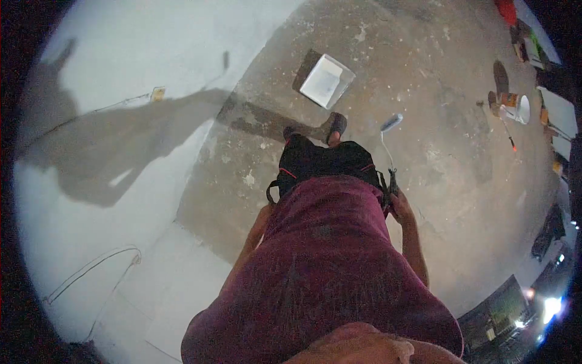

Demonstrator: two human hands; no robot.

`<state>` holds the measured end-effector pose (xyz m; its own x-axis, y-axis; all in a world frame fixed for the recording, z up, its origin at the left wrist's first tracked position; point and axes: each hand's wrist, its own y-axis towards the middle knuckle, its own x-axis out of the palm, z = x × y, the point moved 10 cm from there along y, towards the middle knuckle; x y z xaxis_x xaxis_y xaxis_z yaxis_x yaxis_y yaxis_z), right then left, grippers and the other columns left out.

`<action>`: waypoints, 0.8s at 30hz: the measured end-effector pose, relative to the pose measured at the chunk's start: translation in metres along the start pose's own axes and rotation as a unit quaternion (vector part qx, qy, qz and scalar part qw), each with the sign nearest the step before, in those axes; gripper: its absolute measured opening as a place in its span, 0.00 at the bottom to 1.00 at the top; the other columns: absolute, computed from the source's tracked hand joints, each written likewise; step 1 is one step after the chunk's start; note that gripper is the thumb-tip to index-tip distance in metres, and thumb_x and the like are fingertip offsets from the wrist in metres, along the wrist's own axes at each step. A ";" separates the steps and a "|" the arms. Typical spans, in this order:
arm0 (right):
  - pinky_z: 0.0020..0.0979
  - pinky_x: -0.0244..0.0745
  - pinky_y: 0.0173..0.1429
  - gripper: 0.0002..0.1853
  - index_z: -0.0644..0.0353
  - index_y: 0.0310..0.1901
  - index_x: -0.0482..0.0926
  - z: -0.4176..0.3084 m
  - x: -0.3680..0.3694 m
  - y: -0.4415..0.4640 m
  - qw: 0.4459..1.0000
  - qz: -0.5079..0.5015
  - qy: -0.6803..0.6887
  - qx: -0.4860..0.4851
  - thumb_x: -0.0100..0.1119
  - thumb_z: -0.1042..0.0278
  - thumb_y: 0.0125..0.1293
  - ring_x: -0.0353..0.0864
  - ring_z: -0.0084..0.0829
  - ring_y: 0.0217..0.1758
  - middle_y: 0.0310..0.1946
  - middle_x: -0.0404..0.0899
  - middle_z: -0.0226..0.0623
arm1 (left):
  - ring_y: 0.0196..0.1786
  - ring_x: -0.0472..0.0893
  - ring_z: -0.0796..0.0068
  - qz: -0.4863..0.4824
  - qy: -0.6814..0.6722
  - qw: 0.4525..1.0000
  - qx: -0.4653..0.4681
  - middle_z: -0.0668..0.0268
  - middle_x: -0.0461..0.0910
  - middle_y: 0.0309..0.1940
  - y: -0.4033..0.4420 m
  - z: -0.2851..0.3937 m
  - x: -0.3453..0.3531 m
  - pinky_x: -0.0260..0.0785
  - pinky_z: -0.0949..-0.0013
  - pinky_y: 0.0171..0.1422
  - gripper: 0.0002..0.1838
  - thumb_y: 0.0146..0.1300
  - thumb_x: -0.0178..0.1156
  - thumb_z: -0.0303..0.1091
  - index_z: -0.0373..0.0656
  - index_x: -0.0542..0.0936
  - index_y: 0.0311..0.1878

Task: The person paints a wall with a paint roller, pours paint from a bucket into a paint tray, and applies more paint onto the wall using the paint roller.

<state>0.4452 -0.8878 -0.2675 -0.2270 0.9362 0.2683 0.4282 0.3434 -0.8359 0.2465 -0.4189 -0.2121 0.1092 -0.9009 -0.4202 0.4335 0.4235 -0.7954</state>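
My right hand (400,206) hangs beside my hip, wrapped round the dark handle of a paint roller (391,123). The roller's wire frame runs forward to its pale sleeve, over the concrete floor. On my other side, my left hand (265,212) is down at the hip, largely hidden by the maroon shirt, so its fingers do not show. A white paint tray (324,82) lies on the floor just beyond my feet, with white in its bottom.
At the left stands a white wall (151,42) with a wired socket box (158,94) and my shadow. The stained concrete floor (448,164) spreads right, where a white bucket (521,110) lies near a red-tipped tool (513,145). Assorted items line the far right; a bright light (551,309) shines lower right.
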 end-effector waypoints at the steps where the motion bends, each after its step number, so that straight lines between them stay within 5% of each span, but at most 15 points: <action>1: 0.38 0.80 0.42 0.23 0.61 0.61 0.64 -0.006 0.001 -0.003 0.999 -0.020 0.033 -0.001 0.52 0.60 0.68 0.79 0.34 0.45 0.47 0.74 0.38 | 0.31 0.77 0.64 0.001 0.003 1.000 -0.002 0.59 0.80 0.31 -0.001 -0.002 0.005 0.66 0.63 0.36 0.29 0.68 0.45 0.61 0.40 0.77 0.37; 6: 0.38 0.81 0.43 0.25 0.62 0.62 0.64 -0.007 0.009 -0.024 0.999 -0.035 0.012 0.016 0.50 0.55 0.71 0.80 0.35 0.47 0.49 0.76 0.40 | 0.30 0.76 0.63 0.005 0.044 0.999 -0.012 0.59 0.80 0.30 0.002 -0.017 0.023 0.66 0.62 0.35 0.29 0.68 0.45 0.60 0.40 0.77 0.37; 8: 0.36 0.80 0.46 0.23 0.62 0.62 0.66 0.007 0.013 -0.032 0.981 -0.037 0.187 0.030 0.48 0.56 0.72 0.80 0.34 0.49 0.51 0.77 0.40 | 0.29 0.76 0.63 0.007 0.060 0.998 -0.015 0.58 0.79 0.29 0.004 -0.021 0.026 0.66 0.62 0.34 0.29 0.68 0.45 0.60 0.40 0.77 0.36; 17: 0.37 0.77 0.53 0.22 0.58 0.62 0.66 0.025 0.014 -0.066 0.967 0.036 0.249 0.038 0.50 0.58 0.71 0.80 0.33 0.50 0.51 0.78 0.37 | 0.26 0.75 0.62 0.003 0.168 0.985 -0.026 0.57 0.78 0.26 0.014 -0.049 0.021 0.65 0.60 0.33 0.28 0.69 0.45 0.58 0.39 0.77 0.36; 20: 0.33 0.77 0.48 0.21 0.57 0.61 0.67 0.077 -0.003 -0.058 0.935 0.079 0.339 0.061 0.50 0.57 0.71 0.80 0.29 0.45 0.46 0.79 0.33 | 0.25 0.74 0.62 -0.007 0.238 0.971 -0.027 0.57 0.78 0.25 0.028 -0.068 0.018 0.65 0.60 0.32 0.28 0.69 0.45 0.58 0.39 0.77 0.35; 21: 0.28 0.76 0.42 0.19 0.58 0.60 0.68 0.083 -0.006 -0.054 0.944 -0.054 0.325 -0.020 0.53 0.61 0.70 0.78 0.25 0.39 0.41 0.78 0.30 | 0.25 0.74 0.62 -0.012 0.269 0.963 -0.024 0.57 0.77 0.25 0.035 -0.076 0.017 0.65 0.59 0.32 0.28 0.69 0.45 0.57 0.39 0.77 0.35; 22: 0.28 0.76 0.42 0.19 0.58 0.60 0.68 0.094 -0.008 -0.046 0.944 -0.055 0.324 -0.024 0.53 0.61 0.70 0.78 0.25 0.39 0.41 0.78 0.30 | 0.25 0.74 0.61 -0.013 0.301 0.953 -0.020 0.57 0.77 0.24 0.045 -0.081 0.015 0.65 0.59 0.32 0.28 0.69 0.45 0.57 0.39 0.77 0.35; 24: 0.24 0.73 0.37 0.18 0.58 0.57 0.69 0.127 -0.045 -0.038 0.959 0.140 0.244 0.016 0.57 0.67 0.68 0.76 0.21 0.34 0.35 0.76 0.27 | 0.24 0.74 0.61 -0.005 0.335 0.942 0.004 0.56 0.77 0.24 0.064 -0.071 0.015 0.65 0.59 0.32 0.27 0.69 0.45 0.57 0.38 0.77 0.35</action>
<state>0.3279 -0.9525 -0.3084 0.3337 0.9174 0.2168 0.3836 0.0779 -0.9202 0.2120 -0.3980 -0.3005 -0.4827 -0.6415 -0.5962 0.4392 0.4116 -0.7985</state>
